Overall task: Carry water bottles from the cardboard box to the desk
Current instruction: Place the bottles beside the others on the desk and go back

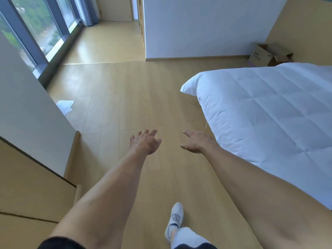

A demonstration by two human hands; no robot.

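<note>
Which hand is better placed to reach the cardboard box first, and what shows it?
Probably the right hand. The cardboard box sits open in the far right corner beyond the bed, on that hand's side. The left hand is equally empty, fingers spread, but lies further from it.

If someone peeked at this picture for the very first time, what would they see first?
First, two bare arms stretched forward over the wooden floor, with the left hand and the right hand both open and holding nothing. Next, the big white quilt covering the bed on the right. Far behind it, in the corner by the wall, sits an open cardboard box.
</note>
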